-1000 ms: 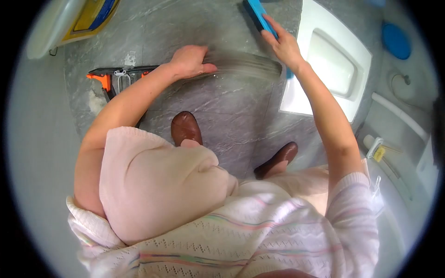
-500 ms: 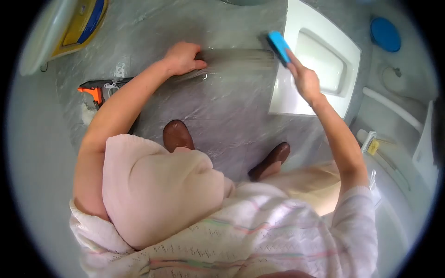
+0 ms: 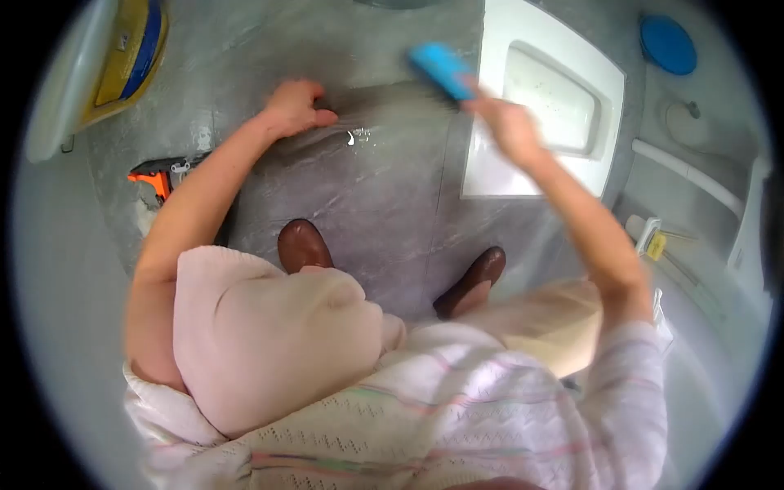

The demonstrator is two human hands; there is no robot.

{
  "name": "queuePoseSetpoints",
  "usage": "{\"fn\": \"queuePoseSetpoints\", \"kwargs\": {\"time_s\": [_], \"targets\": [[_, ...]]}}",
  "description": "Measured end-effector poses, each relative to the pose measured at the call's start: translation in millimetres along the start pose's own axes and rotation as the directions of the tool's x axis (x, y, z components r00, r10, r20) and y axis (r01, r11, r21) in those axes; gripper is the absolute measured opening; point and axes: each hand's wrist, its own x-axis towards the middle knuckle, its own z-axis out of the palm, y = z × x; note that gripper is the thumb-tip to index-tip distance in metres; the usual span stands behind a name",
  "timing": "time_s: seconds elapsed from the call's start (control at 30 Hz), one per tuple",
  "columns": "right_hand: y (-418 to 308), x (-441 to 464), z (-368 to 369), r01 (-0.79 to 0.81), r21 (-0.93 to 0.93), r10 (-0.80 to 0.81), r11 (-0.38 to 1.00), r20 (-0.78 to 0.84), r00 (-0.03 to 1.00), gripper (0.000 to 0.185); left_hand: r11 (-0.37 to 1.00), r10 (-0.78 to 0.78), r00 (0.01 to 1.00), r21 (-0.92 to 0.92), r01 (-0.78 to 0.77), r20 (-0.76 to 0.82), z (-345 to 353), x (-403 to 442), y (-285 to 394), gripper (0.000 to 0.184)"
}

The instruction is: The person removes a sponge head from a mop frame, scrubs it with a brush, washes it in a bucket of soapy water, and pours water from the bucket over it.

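My right hand (image 3: 511, 131) is closed around the handle of a blue scrub brush (image 3: 441, 69), smeared by motion. The brush is above the grey floor, just left of the white squat toilet pan (image 3: 474, 175). Over to the left, my left hand (image 3: 296, 108) has its thumb and fingers curled at the end of a blurred, greyish-brown, see-through long shape (image 3: 392, 102). That shape stretches right, towards the brush; its kind cannot be made out. Wet glints show on the floor just below it.
An orange-and-black tool (image 3: 155, 180) lies on the floor beside my left forearm. At the upper left stands a yellow-and-blue container (image 3: 131, 61). A blue round lid (image 3: 668, 44), a white pipe (image 3: 686, 170) and a small yellow item (image 3: 656, 245) are along the right side.
My right hand has moved the brush left, away from the edge of the pan. The left hand has shifted slightly left, and the whole view has shifted a little too.
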Motion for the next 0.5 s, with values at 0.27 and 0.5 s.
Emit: {"fn": "queuePoseSetpoints", "kwargs": {"time_s": [0.27,0.5], "targets": [[13.7,-15.0,13.4,-0.216,-0.200,0.258,0.956,0.217,0.942,0.045,0.990,0.070,0.997,-0.117,-0.075,-0.045,-5.3,-9.2,1.9,0.044],[88.0,-79.0,-96.5,-0.669,0.713,0.775,0.208,0.298,0.558,0.059,0.997,0.032,0.995,0.071,-0.039,0.099,-26.1,-4.2,1.6,0.045]]}}
